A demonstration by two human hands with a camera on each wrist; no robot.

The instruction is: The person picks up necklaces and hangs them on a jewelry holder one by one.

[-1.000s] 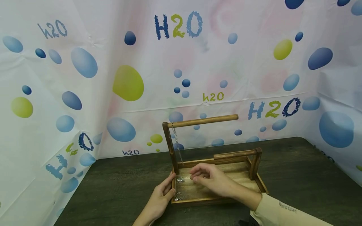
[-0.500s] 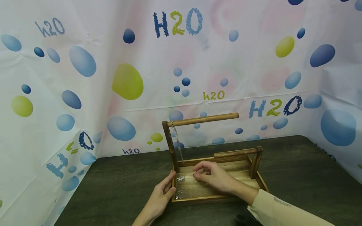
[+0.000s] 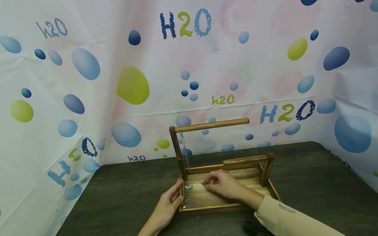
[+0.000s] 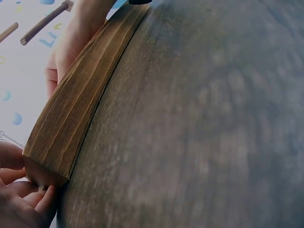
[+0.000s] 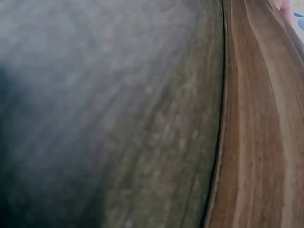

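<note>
A wooden jewelry stand (image 3: 217,208) with a tray base and two raised bars stands on the dark table. At its left end, my left hand (image 3: 167,201) grips the tray wall, with fingers and thumb around the corner (image 4: 45,173) in the left wrist view. My right hand (image 3: 225,186) is low inside the tray, its curled fingertips pinching a small silver piece of jewelry (image 3: 203,184). Left of it lies a silver jewelry cluster (image 3: 188,186), and thin silver hoops (image 3: 187,204) sit in the near left corner. A silver chain (image 3: 183,144) hangs from the upper bar.
The upper bar (image 3: 215,125) extends rightward from the left post, above the tray. On the right, a shorter lower bar (image 3: 246,160) points left. Dark wooden tabletop (image 3: 124,193) surrounds the stand, and a printed white backdrop (image 3: 165,98) rises behind it.
My right fingers have lowered slightly and curled in more, and the silver piece now shows at their tips. My left hand stays on the tray's end.
</note>
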